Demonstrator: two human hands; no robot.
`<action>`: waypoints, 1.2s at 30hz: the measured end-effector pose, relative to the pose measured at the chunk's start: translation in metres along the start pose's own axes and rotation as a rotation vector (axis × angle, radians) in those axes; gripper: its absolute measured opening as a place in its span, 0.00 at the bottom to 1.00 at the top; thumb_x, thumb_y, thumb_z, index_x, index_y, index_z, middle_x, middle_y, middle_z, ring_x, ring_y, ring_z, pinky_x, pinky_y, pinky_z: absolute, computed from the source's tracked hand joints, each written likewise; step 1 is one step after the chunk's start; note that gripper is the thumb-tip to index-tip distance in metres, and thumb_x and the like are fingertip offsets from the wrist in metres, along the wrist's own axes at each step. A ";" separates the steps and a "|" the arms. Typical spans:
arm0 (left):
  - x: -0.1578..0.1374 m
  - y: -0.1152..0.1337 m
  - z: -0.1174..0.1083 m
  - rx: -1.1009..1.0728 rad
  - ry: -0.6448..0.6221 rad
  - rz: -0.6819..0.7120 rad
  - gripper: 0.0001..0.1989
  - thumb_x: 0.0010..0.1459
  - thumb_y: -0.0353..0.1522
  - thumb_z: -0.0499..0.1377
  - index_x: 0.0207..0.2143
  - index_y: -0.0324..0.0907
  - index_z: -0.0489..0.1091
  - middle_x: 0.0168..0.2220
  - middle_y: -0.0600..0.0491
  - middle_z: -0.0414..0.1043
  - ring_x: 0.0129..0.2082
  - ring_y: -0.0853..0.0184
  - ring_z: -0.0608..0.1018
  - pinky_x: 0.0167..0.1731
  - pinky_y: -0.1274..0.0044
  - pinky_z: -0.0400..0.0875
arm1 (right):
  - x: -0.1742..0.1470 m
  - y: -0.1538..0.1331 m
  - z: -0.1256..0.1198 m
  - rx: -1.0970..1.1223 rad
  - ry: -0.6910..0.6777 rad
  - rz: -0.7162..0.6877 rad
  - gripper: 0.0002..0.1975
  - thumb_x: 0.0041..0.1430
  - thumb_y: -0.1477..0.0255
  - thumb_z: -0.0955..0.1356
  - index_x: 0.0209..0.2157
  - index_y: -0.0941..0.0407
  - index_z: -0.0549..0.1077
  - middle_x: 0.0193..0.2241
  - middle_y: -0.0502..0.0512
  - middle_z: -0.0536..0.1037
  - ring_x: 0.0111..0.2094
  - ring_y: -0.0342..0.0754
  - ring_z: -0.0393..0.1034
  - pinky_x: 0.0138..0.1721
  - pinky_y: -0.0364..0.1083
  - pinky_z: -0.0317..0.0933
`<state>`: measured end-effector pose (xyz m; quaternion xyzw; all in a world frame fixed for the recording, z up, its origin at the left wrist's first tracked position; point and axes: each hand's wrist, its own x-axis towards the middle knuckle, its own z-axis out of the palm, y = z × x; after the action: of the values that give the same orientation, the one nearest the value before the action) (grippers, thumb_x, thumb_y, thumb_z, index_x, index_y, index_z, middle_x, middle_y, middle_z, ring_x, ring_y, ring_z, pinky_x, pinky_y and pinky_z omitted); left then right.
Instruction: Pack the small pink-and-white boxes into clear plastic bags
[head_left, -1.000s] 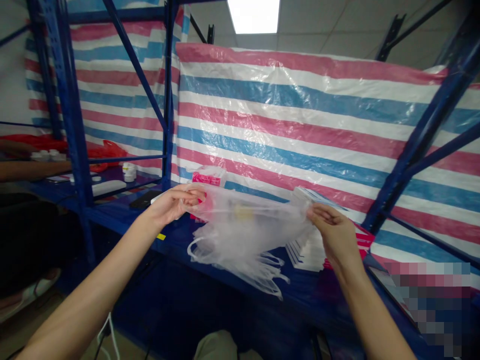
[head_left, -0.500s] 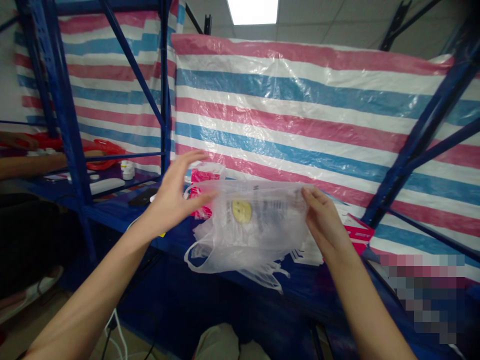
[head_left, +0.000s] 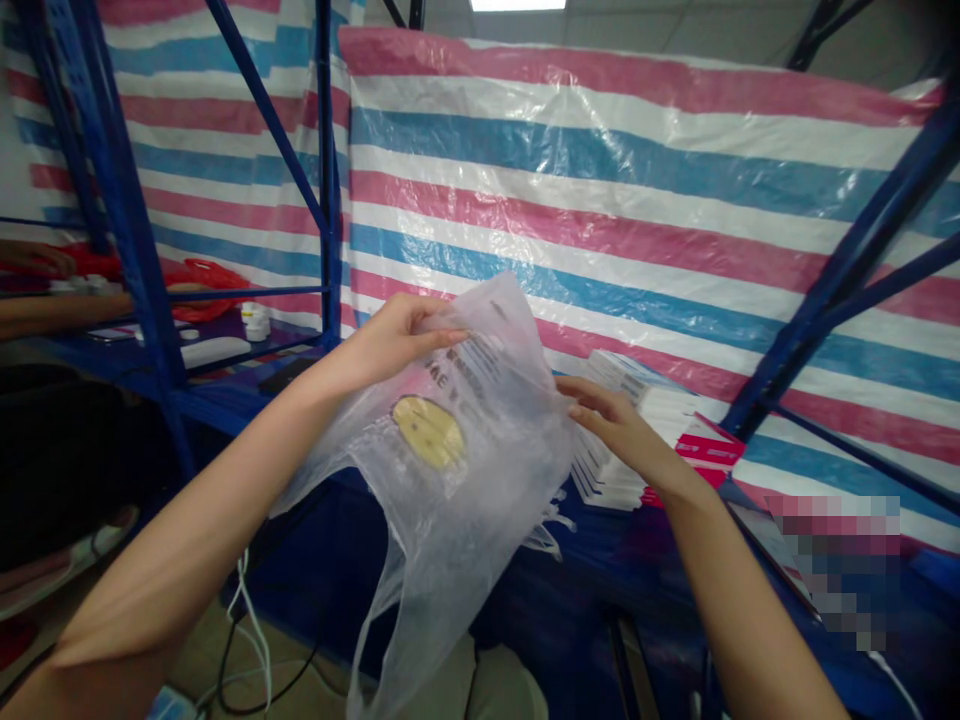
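A translucent white plastic carrier bag with a yellow smiley print hangs tilted in front of me, its handle loops dangling downward. My left hand is closed on its upper edge, thumb in front and fingers partly behind the film. At the bag's right edge, my right hand has its thumb and fingertips closed on the film. Behind the right hand stands a stack of white folded cards or boxes on the blue table. Part of another bag's handles shows below the held bag.
Pink-and-white packets lie right of the stack, near a blue rack post. A flat device rests farther right. At left, another person's arm reaches toward red bags and white bottles. Cables hang below.
The bag has turned from level to tilted and come lower and nearer, spread out more. My left hand went from open beside it to gripping its upper edge. My right hand moved slightly left.
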<state>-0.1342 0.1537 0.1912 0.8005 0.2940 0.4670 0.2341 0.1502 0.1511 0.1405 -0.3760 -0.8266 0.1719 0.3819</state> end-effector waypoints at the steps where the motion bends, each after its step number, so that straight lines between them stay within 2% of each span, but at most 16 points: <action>1: -0.003 0.001 -0.002 -0.023 0.022 -0.029 0.06 0.51 0.29 0.59 0.30 0.35 0.72 0.27 0.53 0.73 0.29 0.71 0.73 0.30 0.80 0.67 | -0.002 0.002 0.000 0.020 0.002 -0.003 0.20 0.55 0.58 0.64 0.47 0.49 0.70 0.45 0.54 0.74 0.44 0.53 0.67 0.46 0.53 0.60; 4: -0.010 0.002 -0.006 -0.104 0.083 -0.123 0.02 0.49 0.27 0.60 0.27 0.35 0.72 0.24 0.54 0.71 0.28 0.70 0.74 0.28 0.81 0.67 | -0.003 0.001 0.005 0.127 0.063 0.024 0.17 0.54 0.58 0.64 0.43 0.49 0.74 0.42 0.52 0.76 0.42 0.51 0.69 0.43 0.50 0.62; 7: -0.015 0.000 -0.009 -0.159 0.121 -0.195 0.01 0.48 0.25 0.60 0.26 0.36 0.73 0.22 0.55 0.71 0.26 0.70 0.74 0.25 0.82 0.66 | -0.002 -0.001 0.012 0.220 0.113 0.106 0.12 0.47 0.61 0.70 0.32 0.52 0.78 0.28 0.51 0.78 0.29 0.46 0.70 0.32 0.44 0.63; 10: -0.021 -0.010 -0.013 -0.172 0.094 -0.220 0.02 0.48 0.25 0.61 0.27 0.36 0.73 0.21 0.55 0.70 0.23 0.71 0.72 0.21 0.83 0.63 | 0.001 0.004 0.016 0.279 0.233 0.159 0.09 0.42 0.63 0.72 0.23 0.55 0.77 0.18 0.49 0.73 0.21 0.42 0.65 0.23 0.41 0.60; 14: -0.030 -0.028 -0.015 -0.189 -0.042 -0.242 0.05 0.50 0.29 0.60 0.31 0.37 0.73 0.20 0.55 0.70 0.17 0.74 0.68 0.15 0.84 0.59 | 0.004 0.015 0.020 0.426 0.446 0.211 0.09 0.40 0.64 0.73 0.24 0.54 0.77 0.21 0.50 0.76 0.23 0.42 0.67 0.25 0.41 0.63; 17: -0.034 -0.032 -0.012 -0.173 -0.100 -0.223 0.08 0.50 0.31 0.60 0.34 0.38 0.73 0.23 0.54 0.72 0.19 0.73 0.70 0.17 0.83 0.62 | 0.007 0.017 0.025 0.493 0.521 0.218 0.09 0.39 0.65 0.73 0.25 0.54 0.77 0.24 0.50 0.76 0.25 0.42 0.68 0.27 0.42 0.65; 20: -0.032 -0.026 -0.008 -0.076 -0.066 -0.147 0.12 0.48 0.31 0.62 0.38 0.39 0.73 0.31 0.52 0.75 0.28 0.69 0.74 0.26 0.82 0.67 | 0.010 0.013 0.034 0.485 0.443 0.195 0.09 0.41 0.65 0.73 0.26 0.54 0.77 0.26 0.50 0.77 0.26 0.42 0.68 0.27 0.42 0.64; 22: -0.028 -0.021 -0.006 -0.042 -0.011 -0.111 0.09 0.51 0.31 0.60 0.36 0.39 0.73 0.32 0.51 0.75 0.31 0.68 0.75 0.29 0.81 0.68 | 0.010 0.009 0.041 0.473 0.370 0.182 0.09 0.43 0.65 0.72 0.27 0.54 0.77 0.27 0.50 0.77 0.27 0.42 0.68 0.28 0.41 0.64; 25: -0.025 -0.017 -0.006 -0.064 0.049 -0.124 0.10 0.56 0.33 0.55 0.32 0.37 0.74 0.27 0.50 0.75 0.27 0.68 0.76 0.27 0.80 0.68 | 0.007 0.008 0.053 0.489 0.379 0.182 0.10 0.44 0.65 0.72 0.31 0.53 0.77 0.30 0.51 0.77 0.29 0.43 0.69 0.31 0.42 0.63; 27: -0.026 -0.016 -0.005 -0.009 0.065 -0.134 0.11 0.55 0.35 0.55 0.32 0.38 0.74 0.27 0.49 0.76 0.25 0.67 0.76 0.26 0.79 0.67 | 0.004 0.011 0.059 0.503 0.396 0.192 0.10 0.44 0.65 0.72 0.30 0.54 0.76 0.28 0.51 0.77 0.29 0.43 0.69 0.32 0.43 0.64; 29: -0.031 -0.016 -0.003 0.146 0.021 -0.133 0.11 0.52 0.37 0.58 0.36 0.40 0.75 0.31 0.49 0.77 0.29 0.65 0.77 0.29 0.78 0.67 | 0.002 0.014 0.064 0.504 0.400 0.198 0.09 0.43 0.65 0.72 0.28 0.54 0.76 0.27 0.51 0.77 0.28 0.43 0.68 0.32 0.43 0.63; 33: -0.042 -0.018 0.017 0.510 -0.122 -0.101 0.21 0.44 0.41 0.64 0.43 0.48 0.73 0.38 0.51 0.76 0.38 0.58 0.75 0.36 0.74 0.64 | 0.000 0.015 0.069 0.485 0.404 0.186 0.10 0.45 0.64 0.71 0.31 0.53 0.76 0.29 0.52 0.77 0.29 0.44 0.69 0.33 0.44 0.64; 36: -0.045 -0.025 0.032 0.641 -0.182 -0.075 0.15 0.45 0.38 0.64 0.39 0.48 0.74 0.33 0.51 0.77 0.36 0.59 0.75 0.33 0.75 0.61 | -0.002 0.012 0.070 0.476 0.405 0.173 0.12 0.45 0.63 0.71 0.32 0.53 0.75 0.30 0.52 0.77 0.30 0.45 0.69 0.33 0.45 0.64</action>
<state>-0.1295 0.1372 0.1332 0.8603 0.4331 0.2685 0.0126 0.1036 0.1581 0.0873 -0.3717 -0.6353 0.3140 0.5997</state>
